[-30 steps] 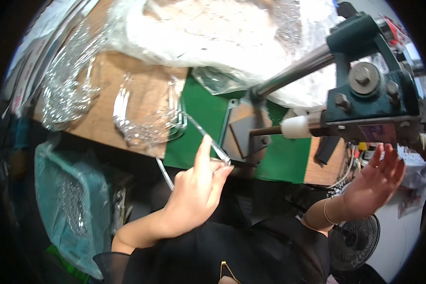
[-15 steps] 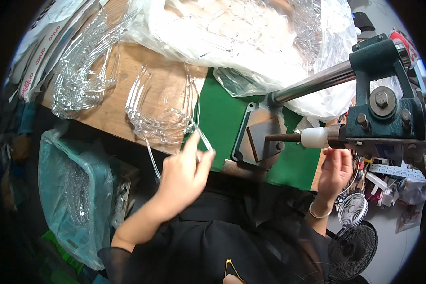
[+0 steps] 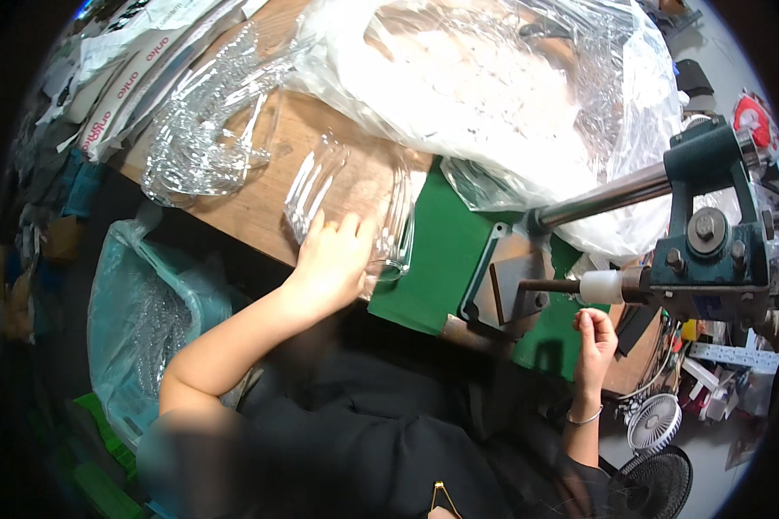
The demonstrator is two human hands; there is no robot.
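My left hand (image 3: 331,264) reaches over a pile of thin, clear, bent plastic strips (image 3: 394,199) at the front edge of the wooden table. Its fingers are closed down on the strips, and the fingertips are partly hidden and slightly blurred. To the right stands a dark green bench press (image 3: 705,225). A steel rod (image 3: 550,285) with a white collar (image 3: 601,287) reaches from it to a dark metal plate (image 3: 518,284) on its base. Just below the press head, my right hand (image 3: 595,336) is raised with curled fingers; whatever they may hold is hidden.
A larger heap of clear strips (image 3: 203,151) lies at the left. Behind, a big translucent bag (image 3: 346,73) holds small pieces. A green mat (image 3: 420,277) lies under the press. A teal bag (image 3: 117,303) hangs below the table; two fans (image 3: 653,422) stand lower right.
My left hand has moved from the pile's near edge onto it, with the strips it held. The right hand has dropped slightly away from the press head. The whole view has shifted.
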